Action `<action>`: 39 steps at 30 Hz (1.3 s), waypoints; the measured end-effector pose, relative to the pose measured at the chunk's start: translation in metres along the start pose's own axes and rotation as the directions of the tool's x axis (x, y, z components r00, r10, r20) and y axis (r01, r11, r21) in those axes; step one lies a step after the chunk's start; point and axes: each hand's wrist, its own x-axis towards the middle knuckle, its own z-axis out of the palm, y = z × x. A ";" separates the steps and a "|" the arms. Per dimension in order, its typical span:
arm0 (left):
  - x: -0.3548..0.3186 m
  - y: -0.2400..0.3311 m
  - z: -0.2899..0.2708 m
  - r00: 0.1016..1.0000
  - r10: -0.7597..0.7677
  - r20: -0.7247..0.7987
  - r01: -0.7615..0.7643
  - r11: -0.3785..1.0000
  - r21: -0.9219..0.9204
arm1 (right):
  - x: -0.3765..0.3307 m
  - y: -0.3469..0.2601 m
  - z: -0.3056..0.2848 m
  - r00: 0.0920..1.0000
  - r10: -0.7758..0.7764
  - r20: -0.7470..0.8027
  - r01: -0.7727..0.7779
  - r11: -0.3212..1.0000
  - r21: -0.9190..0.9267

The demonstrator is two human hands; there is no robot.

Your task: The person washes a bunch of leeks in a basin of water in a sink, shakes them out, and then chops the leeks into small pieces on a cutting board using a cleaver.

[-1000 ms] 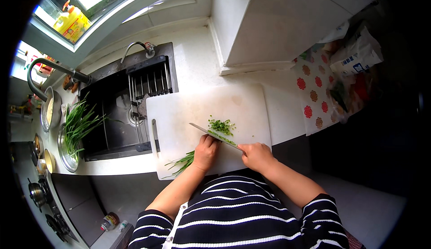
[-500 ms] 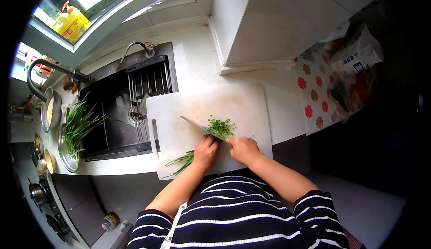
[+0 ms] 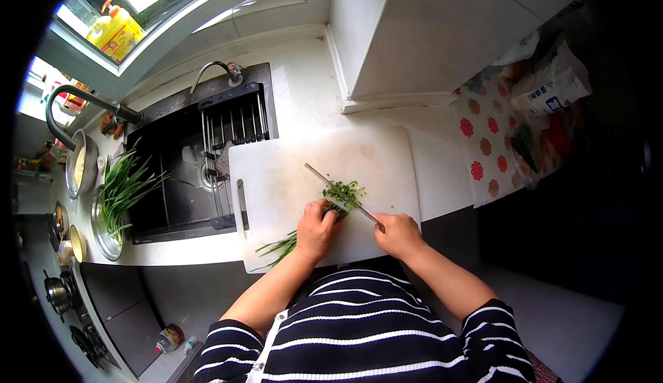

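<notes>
A white cutting board [image 3: 373,149] lies on the counter, its left part overhanging the sink edge. My left hand [image 3: 316,234] is closed around a bunch of green chives [image 3: 279,247]; the long ends trail out to the lower left along the board. In my right hand [image 3: 400,235] is a kitchen knife [image 3: 322,176], its blade pointing up and to the left. The blade lies across a small pile of chopped chives [image 3: 354,191], just beyond my left fingertips. The fingers hide the gripped part of the bunch.
To the left is a black sink [image 3: 173,203] with a rack and faucet [image 3: 215,66]. Beside it a metal bowl [image 3: 101,234] holds more long chives [image 3: 124,191]. A wall corner [image 3: 387,100] rises behind the board; plastic bags [image 3: 552,86] sit on a flowered cloth [image 3: 489,149] at right.
My right hand and the knife have moved right, away from my left fingers, and the blade tip has shifted right and up the board. My left hand still grips the bunch.
</notes>
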 end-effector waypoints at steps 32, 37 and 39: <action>0.001 0.004 -0.005 0.992 -0.089 0.092 0.073 0.984 0.164 | -0.008 -0.007 0.011 0.994 -0.081 0.073 0.089 0.989 -0.120; 0.003 -0.001 0.000 1.000 0.024 0.018 -0.025 1.000 0.010 | -0.005 -0.009 0.009 0.994 -0.057 0.090 0.068 0.991 -0.119; -0.004 -0.008 0.009 0.998 0.044 0.037 -0.043 0.998 -0.034 | -0.004 -0.007 0.010 0.995 -0.054 0.081 0.063 0.992 -0.109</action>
